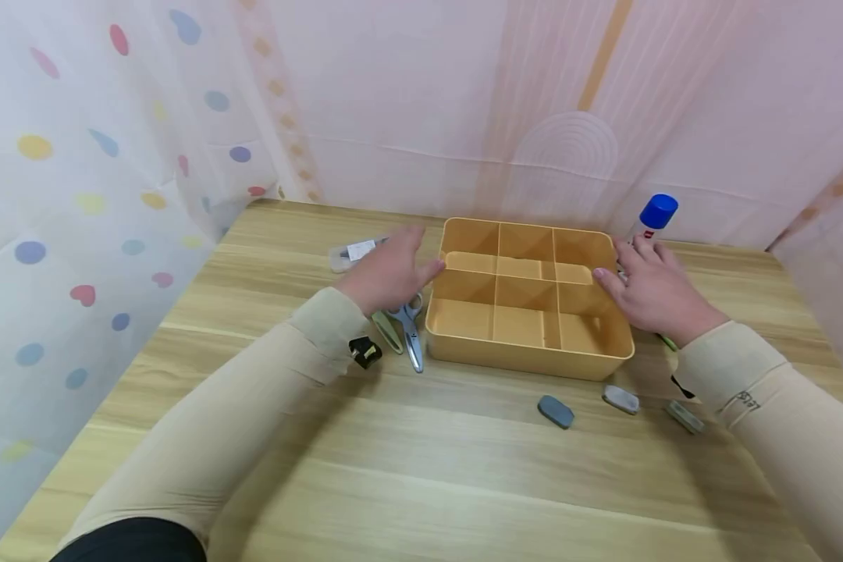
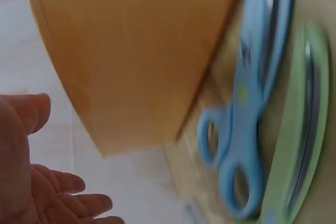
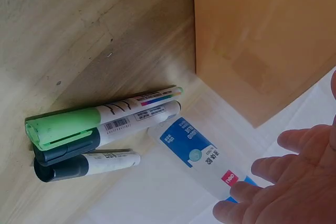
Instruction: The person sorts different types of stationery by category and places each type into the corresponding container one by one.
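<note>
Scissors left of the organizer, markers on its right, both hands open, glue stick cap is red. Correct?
One slip: the glue stick has a blue cap, clear in the head view. The rest holds: scissors lie left of the organizer, markers on its right, left hand and right hand open.

Both arms are covered by close-fitting beige sleeves ending at the wrists. The right sleeve [image 1: 780,421] carries small dark lettering near the cuff. A small black device [image 1: 364,351] is strapped under the left sleeve [image 1: 253,406]. Both hands are bare.
</note>
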### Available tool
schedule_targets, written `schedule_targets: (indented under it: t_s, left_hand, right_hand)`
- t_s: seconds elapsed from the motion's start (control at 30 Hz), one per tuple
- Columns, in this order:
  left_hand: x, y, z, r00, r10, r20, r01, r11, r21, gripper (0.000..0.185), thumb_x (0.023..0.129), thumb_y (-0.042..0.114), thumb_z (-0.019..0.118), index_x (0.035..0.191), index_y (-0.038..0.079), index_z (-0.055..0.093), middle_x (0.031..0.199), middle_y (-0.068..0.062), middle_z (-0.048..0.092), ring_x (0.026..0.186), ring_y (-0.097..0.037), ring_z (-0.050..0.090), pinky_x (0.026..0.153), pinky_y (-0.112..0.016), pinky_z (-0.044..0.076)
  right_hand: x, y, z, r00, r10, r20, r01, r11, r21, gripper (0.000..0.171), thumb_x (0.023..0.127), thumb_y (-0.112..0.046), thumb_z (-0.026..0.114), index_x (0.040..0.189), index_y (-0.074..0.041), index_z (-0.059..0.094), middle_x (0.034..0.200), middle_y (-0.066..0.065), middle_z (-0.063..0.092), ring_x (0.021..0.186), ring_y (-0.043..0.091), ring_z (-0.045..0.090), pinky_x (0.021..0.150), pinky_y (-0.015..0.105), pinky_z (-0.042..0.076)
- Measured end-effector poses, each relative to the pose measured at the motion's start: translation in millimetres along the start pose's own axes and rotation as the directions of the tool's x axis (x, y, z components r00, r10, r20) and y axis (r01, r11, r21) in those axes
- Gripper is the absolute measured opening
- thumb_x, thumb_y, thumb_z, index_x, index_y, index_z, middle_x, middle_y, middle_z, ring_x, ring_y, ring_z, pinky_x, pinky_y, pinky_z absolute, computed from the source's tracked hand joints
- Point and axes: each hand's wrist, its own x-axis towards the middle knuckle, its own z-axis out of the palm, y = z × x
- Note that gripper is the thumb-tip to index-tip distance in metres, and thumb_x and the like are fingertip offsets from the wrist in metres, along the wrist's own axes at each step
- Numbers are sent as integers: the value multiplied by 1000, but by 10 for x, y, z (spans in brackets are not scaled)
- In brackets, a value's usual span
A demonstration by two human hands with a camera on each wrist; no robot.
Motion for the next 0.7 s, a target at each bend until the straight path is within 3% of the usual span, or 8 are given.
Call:
schedule_targets:
  t_s: [0.1, 0.23, 0.3, 0.4, 0.5, 0.63, 0.7]
  left_hand:
    - [-50, 39, 74, 998, -16, 57, 23, 992, -128, 91, 106, 54, 53, 170, 6, 7, 176, -16, 19, 161, -35, 24, 131, -50, 23]
    - [-113, 92, 194, 994, -18, 107, 42, 975, -218, 97, 105, 46, 59, 170, 7, -1, 177, -16, 12, 160, -36, 26, 130, -50, 24]
    - [-131, 114, 249, 993, -18, 121, 48, 968, -245, 96, 104, 39, 59, 169, 7, -5, 176, -17, 14, 155, -38, 36, 126, -51, 33]
    - [-134, 132, 327, 994, -14, 105, 44, 956, -291, 90, 101, 23, 55, 170, 9, -1, 171, -19, 31, 138, -36, 54, 116, -50, 45]
    - [-121, 146, 398, 997, -26, 71, 49, 939, -341, 86, 94, 10, 51, 169, 12, 9, 159, -20, 49, 113, -34, 63, 98, -49, 53]
    - [-95, 157, 471, 996, -53, 65, 73, 928, -365, 84, 93, 5, 47, 168, 13, 12, 150, -21, 56, 103, -35, 64, 87, -47, 54]
    - [-88, 159, 493, 995, -64, 73, 87, 923, -375, 83, 94, 4, 45, 169, 13, 12, 150, -22, 56, 106, -36, 64, 88, -48, 55]
  right_hand:
    - [-1, -12, -15, 1000, -1, 0, 1, 1000, 4, 80, 112, -49, 34, 162, 13, 19, 167, 41, 14, 157, 56, 6, 127, 67, 0]
    - [-13, -9, -28, 1000, 1, 4, -1, 1000, 7, 81, 112, -50, 35, 162, 12, 19, 167, 41, 13, 158, 56, 5, 127, 66, -1]
    - [-20, -2, -35, 1000, 1, 6, -1, 1000, 7, 82, 112, -50, 35, 162, 12, 18, 167, 41, 12, 158, 56, 4, 127, 66, -1]
    - [-34, 4, -40, 1000, 3, 8, -3, 1000, 10, 82, 112, -50, 35, 162, 12, 18, 168, 40, 10, 158, 56, 3, 127, 66, -1]
    - [-56, 11, -40, 1000, 8, 6, -9, 1000, 21, 82, 112, -50, 36, 162, 12, 17, 168, 39, 8, 158, 56, 2, 128, 66, -1]
    - [-75, 28, -38, 1000, 15, 12, -16, 1000, 26, 82, 112, -49, 36, 163, 12, 15, 169, 39, 7, 158, 57, 1, 127, 67, -1]
    - [-83, 33, -36, 1000, 17, 8, -17, 1000, 22, 82, 112, -48, 36, 162, 13, 15, 169, 39, 7, 157, 58, 2, 127, 67, 0]
